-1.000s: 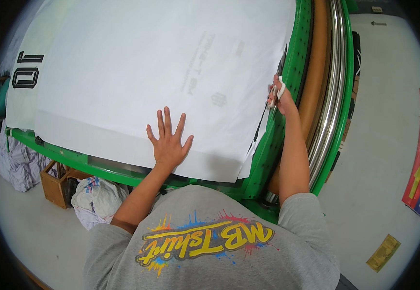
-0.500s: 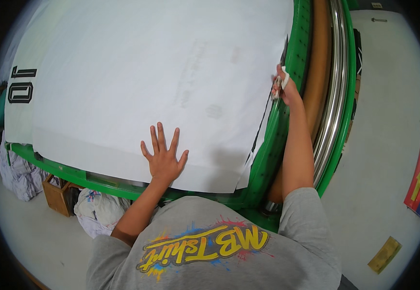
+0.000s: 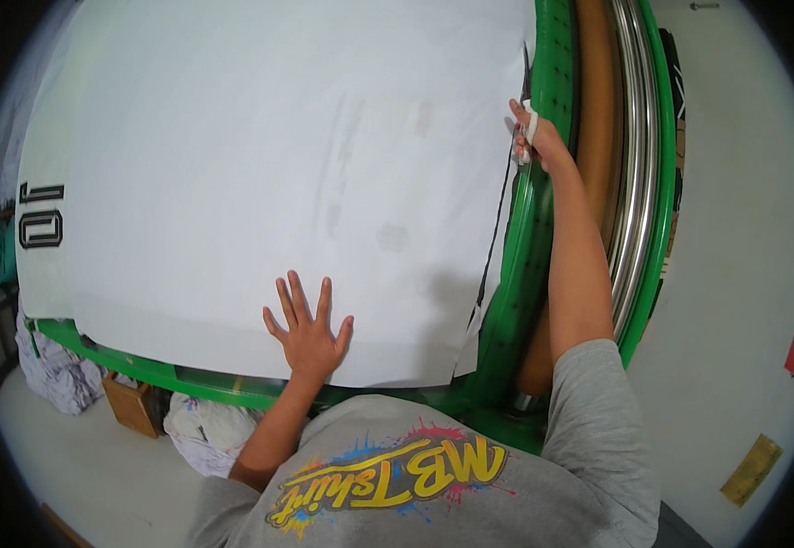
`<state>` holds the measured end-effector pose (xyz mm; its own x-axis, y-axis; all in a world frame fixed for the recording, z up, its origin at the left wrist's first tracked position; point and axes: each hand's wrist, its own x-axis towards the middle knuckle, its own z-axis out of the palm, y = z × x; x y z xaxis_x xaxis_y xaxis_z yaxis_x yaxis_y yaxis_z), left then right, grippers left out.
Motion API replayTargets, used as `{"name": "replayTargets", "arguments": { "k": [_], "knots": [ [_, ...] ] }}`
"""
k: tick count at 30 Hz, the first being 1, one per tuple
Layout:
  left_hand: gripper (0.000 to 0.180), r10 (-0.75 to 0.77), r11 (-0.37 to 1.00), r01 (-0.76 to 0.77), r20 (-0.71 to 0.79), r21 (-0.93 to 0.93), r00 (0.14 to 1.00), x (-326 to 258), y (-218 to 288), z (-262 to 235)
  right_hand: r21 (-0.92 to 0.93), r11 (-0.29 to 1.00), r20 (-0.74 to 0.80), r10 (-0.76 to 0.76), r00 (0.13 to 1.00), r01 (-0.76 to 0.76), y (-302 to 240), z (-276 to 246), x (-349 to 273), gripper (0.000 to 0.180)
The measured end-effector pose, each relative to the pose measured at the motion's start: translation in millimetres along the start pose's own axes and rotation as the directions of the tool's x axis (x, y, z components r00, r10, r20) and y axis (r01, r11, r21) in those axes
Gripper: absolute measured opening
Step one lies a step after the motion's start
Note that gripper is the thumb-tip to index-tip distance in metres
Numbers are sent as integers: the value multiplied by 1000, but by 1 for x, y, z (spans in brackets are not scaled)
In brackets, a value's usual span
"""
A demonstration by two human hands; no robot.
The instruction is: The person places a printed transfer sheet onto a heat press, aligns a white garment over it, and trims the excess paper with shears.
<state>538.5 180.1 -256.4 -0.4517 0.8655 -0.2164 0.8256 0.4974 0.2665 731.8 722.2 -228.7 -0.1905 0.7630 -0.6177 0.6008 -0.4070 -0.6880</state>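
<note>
1. Our left hand [image 3: 308,331] lay flat, fingers spread wide, palm pressed on the large white paper sheet [image 3: 278,173] near its lower edge, holding nothing; we judged that the open palm pinned the sheet so it could not slide.
2. Our right hand [image 3: 534,139] reached up along the sheet's right edge, fingers closed narrowly around the paper's border, with a white wrap on one finger; that pinch seemed to keep the edge taut and in line.
3. That sheet covered most of the green surface [image 3: 543,55], whose perforated rim showed along the right and lower sides.
4. Black outlined numerals [image 3: 41,216] sat at the sheet's far left.
5. Beside the green rim ran a brown band and a shiny metal rail [image 3: 639,137].
6. Below the surface, on the floor, we saw a cardboard box [image 3: 132,406] and bundled white cloth [image 3: 205,434].
</note>
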Motion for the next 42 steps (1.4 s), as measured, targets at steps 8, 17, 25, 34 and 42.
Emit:
{"name": "replayTargets", "arguments": {
  "k": [8,17,25,34,42],
  "knots": [
    [79,-2,1000,2,2,8,1000,2,1,3,187,982,38,8,999,-15,-26,-1,8,61],
    [81,13,999,-14,31,45,999,1,0,4,-157,986,-3,-49,999,48,-31,-19,60,65],
    [80,-8,998,4,57,57,998,3,2,3,59,998,-46,-27,999,29,-70,-18,75,59],
    [80,15,997,-15,1,80,1000,-1,0,9,154,986,76,-67,995,55,-78,-37,99,69],
    [81,15,994,-16,6,110,1000,3,-1,9,-3,991,28,-136,990,136,-68,-49,152,69]
  ]
}}
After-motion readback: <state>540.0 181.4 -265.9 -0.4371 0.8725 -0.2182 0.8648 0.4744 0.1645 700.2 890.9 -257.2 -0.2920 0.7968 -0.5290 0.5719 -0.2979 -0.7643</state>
